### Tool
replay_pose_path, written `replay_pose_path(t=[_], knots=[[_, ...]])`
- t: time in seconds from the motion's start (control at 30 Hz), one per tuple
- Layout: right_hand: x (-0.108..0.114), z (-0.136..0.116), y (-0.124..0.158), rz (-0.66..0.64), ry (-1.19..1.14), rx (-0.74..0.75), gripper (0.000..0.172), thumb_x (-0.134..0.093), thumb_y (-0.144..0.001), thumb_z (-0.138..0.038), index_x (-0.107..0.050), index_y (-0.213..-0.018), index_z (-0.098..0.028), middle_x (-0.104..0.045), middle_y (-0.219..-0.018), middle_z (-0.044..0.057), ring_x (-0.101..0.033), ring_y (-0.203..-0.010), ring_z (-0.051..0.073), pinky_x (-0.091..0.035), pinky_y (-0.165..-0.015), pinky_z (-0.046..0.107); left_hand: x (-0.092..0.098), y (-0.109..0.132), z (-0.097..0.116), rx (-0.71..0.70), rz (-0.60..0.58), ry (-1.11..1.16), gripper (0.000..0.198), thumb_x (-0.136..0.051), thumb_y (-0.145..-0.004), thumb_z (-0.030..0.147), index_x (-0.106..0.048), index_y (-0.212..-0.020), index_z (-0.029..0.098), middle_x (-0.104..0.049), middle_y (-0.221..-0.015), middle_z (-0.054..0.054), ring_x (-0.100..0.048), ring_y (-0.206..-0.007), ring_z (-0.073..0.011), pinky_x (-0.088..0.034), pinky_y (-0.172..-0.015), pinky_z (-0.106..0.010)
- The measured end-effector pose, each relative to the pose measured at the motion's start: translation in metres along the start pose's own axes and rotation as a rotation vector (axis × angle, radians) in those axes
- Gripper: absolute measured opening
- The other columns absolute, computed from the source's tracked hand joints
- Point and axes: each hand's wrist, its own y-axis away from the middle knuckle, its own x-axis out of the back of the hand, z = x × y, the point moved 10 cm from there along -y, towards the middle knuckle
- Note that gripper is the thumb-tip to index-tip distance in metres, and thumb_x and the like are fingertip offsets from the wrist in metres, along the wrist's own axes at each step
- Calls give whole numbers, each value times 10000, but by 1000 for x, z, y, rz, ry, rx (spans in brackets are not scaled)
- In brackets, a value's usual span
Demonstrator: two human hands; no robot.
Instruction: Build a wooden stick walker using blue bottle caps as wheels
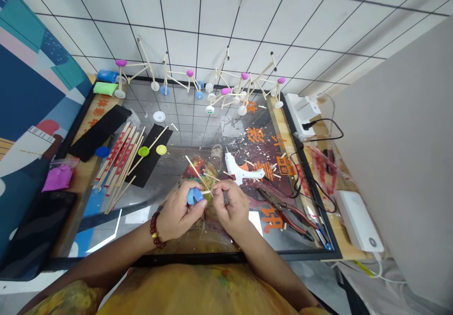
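My left hand, with a beaded bracelet at the wrist, is closed on a blue bottle cap. My right hand pinches thin wooden sticks that meet near the cap; one slants up to the left. Whether the sticks are fixed to the cap is hidden by my fingers. Just beyond my right hand lies a white hot glue gun on the glass tabletop. A cylindrical item is beside its nozzle.
Several stick models with caps and purple clay stand along the back wall. Left are chopsticks, black strips, a yellow cap, a purple clay bag and a phone. Right are pliers, a power strip and cords.
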Motion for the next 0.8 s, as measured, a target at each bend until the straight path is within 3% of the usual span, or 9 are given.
replay_pose_path(t=[0.1, 0.2, 0.3, 0.4, 0.5, 0.67, 0.8], knots=[[8, 13, 3, 50, -77, -101, 130, -426, -958, -145, -526, -921, -220, -576, -764, 5, -571, -692, 149, -457, -655, 281, -10, 1, -22, 258, -42, 347, 259, -523, -928, 448, -532, -1005, 201, -529, -708, 33, -490, -566, -102, -388, -545, -234], [1, 4, 2, -32, -73, -18, 184, -401, -964, -149, -488, -819, -221, -538, -716, 7, -531, -658, 152, -424, -624, 290, -39, 9, -36, 596, -185, 856, 388, -453, -915, 589, -501, -918, 204, -388, -590, 81, -323, -413, -64, -235, -389, -187], [-7, -4, 0, -91, 14, 53, 184, -458, -963, -153, -512, -800, -219, -551, -692, 8, -529, -645, 155, -419, -616, 295, -57, 14, -33, 782, -300, 1114, 456, -475, -870, 650, -513, -899, 197, -360, -537, 98, -229, -363, -41, -166, -342, -165], [-11, -2, -2, -99, 34, 41, 90, -531, -961, -174, -593, -1016, -210, -632, -783, 26, -588, -714, 170, -467, -668, 311, -60, 15, -32, 829, -327, 1174, 476, -502, -857, 664, -516, -849, 188, -370, -508, 97, -224, -346, -31, -162, -328, -150], [-15, -4, -2, -107, 64, 82, 300, -597, -943, -198, -567, -1241, -207, -681, -886, 55, -628, -793, 193, -510, -717, 335, -62, 17, -34, 831, -331, 1162, 507, -510, -852, 687, -480, -779, 186, -388, -508, 89, -248, -346, -26, -165, -324, -141], [-15, -12, -1, -83, 135, 183, 214, -603, -930, -168, -629, -1138, -211, -719, -893, 61, -652, -798, 194, -530, -718, 334, -60, 16, -34, 750, -289, 1082, 482, -552, -855, 668, -472, -830, 193, -429, -560, 83, -296, -382, -24, -191, -339, -122], [-12, -15, 0, -55, 200, 211, 143, -573, -923, -141, -652, -1025, -203, -707, -806, 49, -636, -722, 181, -517, -674, 316, -64, 17, -32, 750, -339, 1061, 490, -545, -850, 683, -466, -856, 199, -410, -564, 88, -291, -387, -27, -181, -342, -124]])
